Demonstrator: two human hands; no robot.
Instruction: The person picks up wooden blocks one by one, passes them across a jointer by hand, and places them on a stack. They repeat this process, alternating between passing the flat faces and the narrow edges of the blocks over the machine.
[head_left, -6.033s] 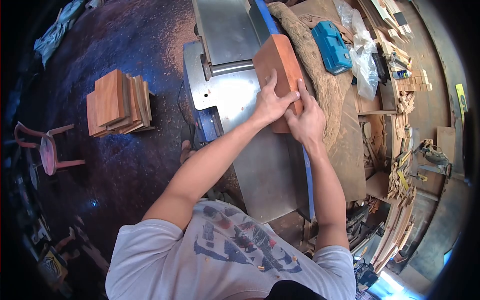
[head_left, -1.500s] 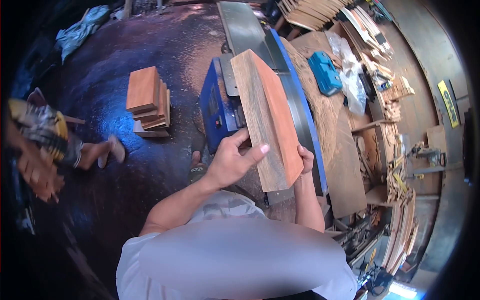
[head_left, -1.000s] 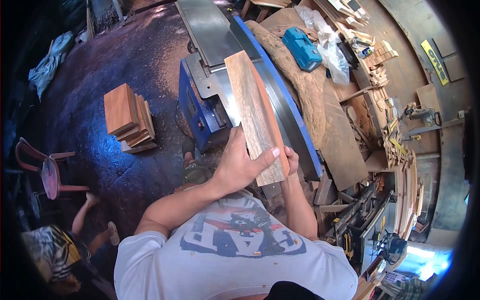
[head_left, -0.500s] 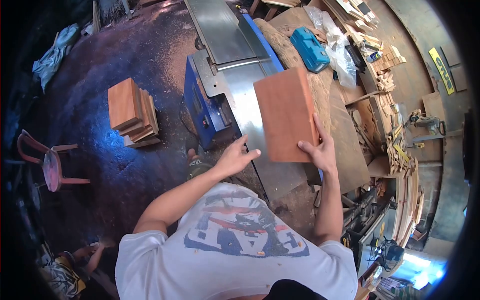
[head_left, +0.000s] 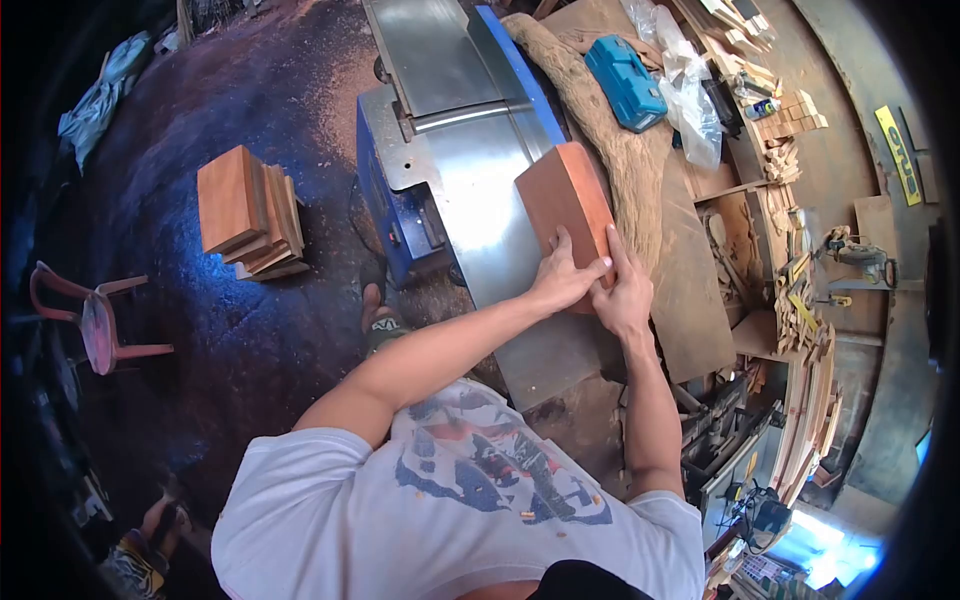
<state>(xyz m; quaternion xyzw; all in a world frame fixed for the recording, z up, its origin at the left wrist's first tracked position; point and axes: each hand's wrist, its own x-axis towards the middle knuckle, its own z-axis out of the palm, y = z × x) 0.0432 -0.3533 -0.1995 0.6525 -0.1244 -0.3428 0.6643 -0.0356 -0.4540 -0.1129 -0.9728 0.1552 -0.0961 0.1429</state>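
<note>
A reddish-brown wooden board (head_left: 562, 195) is tilted over the metal bed (head_left: 485, 225) of a blue machine, its thick edge turned up toward the camera. My right hand (head_left: 624, 288) grips its near right corner, with fingers along the edge. Against the board's near face and edge lies my left hand (head_left: 566, 272), fingers spread and thumb close to my right hand. The board's lower end is partly hidden behind both hands.
Similar boards (head_left: 235, 205) are stacked on the floor at left, beyond a pink chair (head_left: 98, 335). Right of the machine lie a rough log (head_left: 630, 165) and a teal case (head_left: 626, 83). Wood offcuts (head_left: 795, 115) fill the right side. A person's arm (head_left: 157, 518) shows at lower left.
My left hand has moved right and up from the machine's edge onto the board. The board has turned, showing more of its thick edge, and my right hand has shifted slightly left with it.
</note>
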